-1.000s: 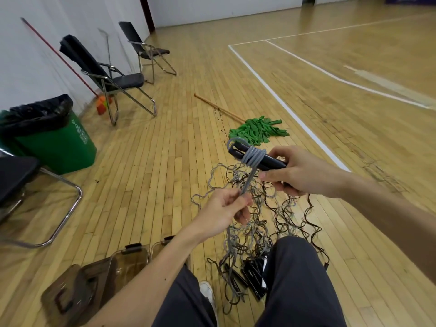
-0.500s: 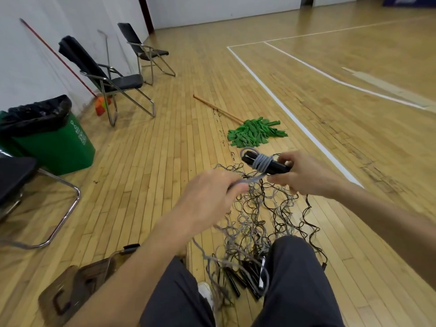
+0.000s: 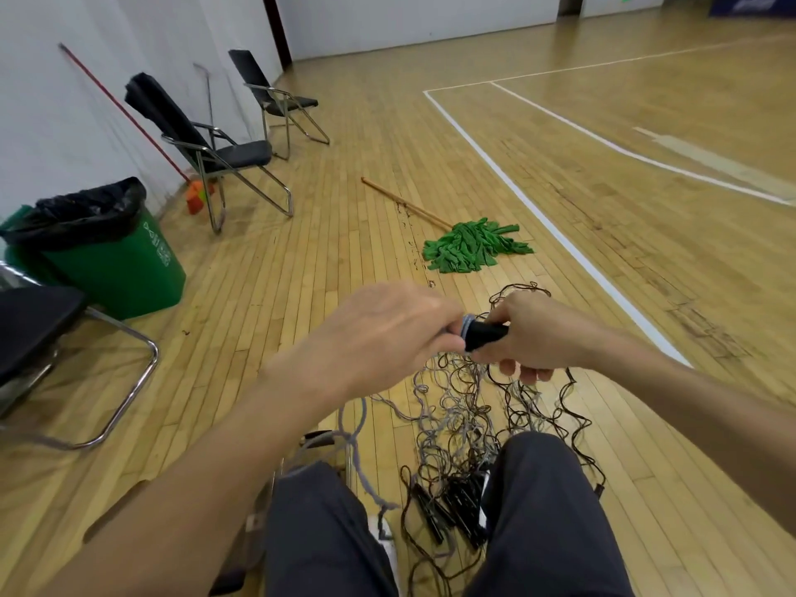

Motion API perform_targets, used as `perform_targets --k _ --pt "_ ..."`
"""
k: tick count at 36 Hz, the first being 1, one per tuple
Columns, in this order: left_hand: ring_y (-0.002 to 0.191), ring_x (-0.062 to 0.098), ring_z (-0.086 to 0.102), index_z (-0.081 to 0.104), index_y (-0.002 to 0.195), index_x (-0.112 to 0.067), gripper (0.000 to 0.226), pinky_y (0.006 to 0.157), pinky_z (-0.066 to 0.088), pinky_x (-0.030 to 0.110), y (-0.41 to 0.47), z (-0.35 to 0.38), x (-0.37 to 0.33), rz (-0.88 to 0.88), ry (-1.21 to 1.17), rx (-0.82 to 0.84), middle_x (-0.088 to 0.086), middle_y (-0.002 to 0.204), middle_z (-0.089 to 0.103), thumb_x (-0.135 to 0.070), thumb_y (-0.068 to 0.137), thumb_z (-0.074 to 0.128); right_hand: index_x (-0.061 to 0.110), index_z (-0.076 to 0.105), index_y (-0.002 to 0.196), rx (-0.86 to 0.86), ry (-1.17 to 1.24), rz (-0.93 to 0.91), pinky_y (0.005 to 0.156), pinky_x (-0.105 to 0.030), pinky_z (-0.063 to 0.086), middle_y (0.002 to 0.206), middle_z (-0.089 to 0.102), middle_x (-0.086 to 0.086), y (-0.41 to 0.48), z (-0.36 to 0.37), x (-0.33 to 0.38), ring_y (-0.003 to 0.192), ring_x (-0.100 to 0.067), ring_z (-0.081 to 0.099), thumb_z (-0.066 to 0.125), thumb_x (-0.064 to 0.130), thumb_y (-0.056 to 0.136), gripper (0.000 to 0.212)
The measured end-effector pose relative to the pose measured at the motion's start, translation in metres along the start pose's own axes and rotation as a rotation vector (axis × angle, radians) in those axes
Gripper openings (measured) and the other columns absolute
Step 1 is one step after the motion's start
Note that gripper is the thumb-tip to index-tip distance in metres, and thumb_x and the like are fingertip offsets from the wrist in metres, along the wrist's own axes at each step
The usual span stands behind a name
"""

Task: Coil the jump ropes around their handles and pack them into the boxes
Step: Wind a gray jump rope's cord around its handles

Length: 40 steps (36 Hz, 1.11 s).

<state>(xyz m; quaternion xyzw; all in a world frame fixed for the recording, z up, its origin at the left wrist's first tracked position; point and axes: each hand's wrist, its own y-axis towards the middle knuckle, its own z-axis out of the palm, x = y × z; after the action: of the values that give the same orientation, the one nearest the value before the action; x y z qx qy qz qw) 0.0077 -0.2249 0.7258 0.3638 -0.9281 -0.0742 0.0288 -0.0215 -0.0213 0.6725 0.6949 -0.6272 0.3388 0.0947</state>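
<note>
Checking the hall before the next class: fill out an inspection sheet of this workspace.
Surface: wooden floor.
Job's things: black handles with grey rope coiled round one end; tangled rope pile on the floor by the legs; box mostly hidden by the left forearm.
Clutter: green mop lying on the floor.
Grippers: left hand grips the grey rope at the coil; right hand holds the black handles.
Cables: nothing seen.
Surroundings: green bin, folding chairs, broom against the wall.
</note>
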Motion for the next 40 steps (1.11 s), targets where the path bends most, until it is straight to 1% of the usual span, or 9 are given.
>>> perform_targets --k 5,12,16,24,29,32,35,38,40 --pt "0.076 0.002 0.046 0.054 0.09 -0.029 0.02 0.06 0.032 0.016 -0.001 -0.007 0.004 0.056 -0.038 0.058 -0.015 0.084 0.054 -0.045 0.1 0.047 0.008 0.068 0.1 0.189 -0.032 -0.008 0.04 -0.024 0.046 0.066 0.069 -0.005 -0.01 0.008 0.013 0.045 -0.016 0.056 0.074 0.025 0.092 0.019" --pt "0.089 0.004 0.053 0.069 0.095 -0.028 0.033 0.074 0.042 0.023 -0.001 -0.016 0.017 0.042 -0.063 0.14 -0.015 0.091 0.063 -0.056 0.093 0.052 0.007 0.069 0.099 0.439 -0.119 -0.012 0.043 -0.023 0.045 0.065 0.067 -0.004 -0.025 0.014 0.031 0.043 -0.013 0.053 0.074 0.025 0.091 0.02" --pt "0.088 0.006 0.054 0.071 0.096 -0.027 0.037 0.084 0.045 0.035 0.001 -0.013 0.022 0.026 -0.074 0.191 -0.012 0.091 0.065 -0.058 0.092 0.052 0.01 0.068 0.09 0.502 -0.161 -0.039 0.042 -0.022 0.044 0.063 0.067 -0.002 -0.032 0.019 0.036 0.042 -0.012 0.052 0.074 0.026 0.091 0.017" --pt "0.064 0.018 0.057 0.076 0.086 -0.021 0.027 0.06 0.043 0.032 -0.002 0.0 0.041 -0.068 -0.47 0.277 0.001 0.071 0.066 -0.043 0.093 0.063 0.011 0.069 0.086 0.535 -0.173 -0.158 0.042 -0.021 0.044 0.064 0.067 -0.001 -0.048 0.023 0.043 0.044 -0.013 0.052 0.072 0.03 0.093 0.021" --pt "0.053 0.002 0.048 0.077 0.088 -0.014 0.033 0.053 0.036 0.016 -0.003 0.012 0.049 -0.075 -0.663 0.294 -0.006 0.065 0.063 -0.042 0.091 0.062 0.016 0.067 0.083 0.573 -0.121 -0.233 0.042 -0.021 0.043 0.064 0.066 0.001 -0.055 0.019 0.049 0.043 -0.011 0.051 0.073 0.031 0.093 0.018" --pt "0.056 0.01 0.047 0.074 0.081 -0.009 0.039 0.054 0.036 0.028 -0.006 0.019 0.054 -0.057 -0.779 0.278 -0.004 0.063 0.059 -0.043 0.094 0.063 0.02 0.067 0.079 0.583 -0.045 -0.271 0.042 -0.022 0.043 0.064 0.065 0.0 -0.059 0.014 0.052 0.046 -0.013 0.051 0.074 0.031 0.092 0.018" --pt "0.055 0.029 0.04 0.069 0.07 -0.024 0.033 0.054 0.032 0.042 -0.008 0.023 0.054 -0.038 -0.841 0.274 -0.005 0.06 0.053 -0.046 0.093 0.059 0.019 0.068 0.077 0.577 0.032 -0.307 0.043 -0.024 0.044 0.065 0.065 -0.002 -0.06 0.008 0.054 0.047 -0.014 0.052 0.075 0.03 0.092 0.019" --pt "0.057 0.016 0.044 0.065 0.067 -0.031 0.036 0.058 0.036 0.041 -0.012 0.03 0.054 -0.05 -0.939 0.26 -0.01 0.061 0.052 -0.035 0.101 0.054 0.02 0.067 0.073 0.559 0.122 -0.357 0.043 -0.023 0.043 0.066 0.066 -0.003 -0.06 0.003 0.057 0.046 -0.014 0.053 0.074 0.028 0.092 0.021" --pt "0.058 0.012 0.046 0.065 0.067 -0.032 0.04 0.06 0.038 0.036 -0.012 0.027 0.048 -0.074 -1.026 0.263 -0.009 0.061 0.053 -0.03 0.104 0.049 0.011 0.067 0.076 0.543 0.191 -0.393 0.041 -0.023 0.042 0.065 0.066 -0.005 -0.06 0.0 0.057 0.044 -0.013 0.052 0.074 0.024 0.093 0.022"
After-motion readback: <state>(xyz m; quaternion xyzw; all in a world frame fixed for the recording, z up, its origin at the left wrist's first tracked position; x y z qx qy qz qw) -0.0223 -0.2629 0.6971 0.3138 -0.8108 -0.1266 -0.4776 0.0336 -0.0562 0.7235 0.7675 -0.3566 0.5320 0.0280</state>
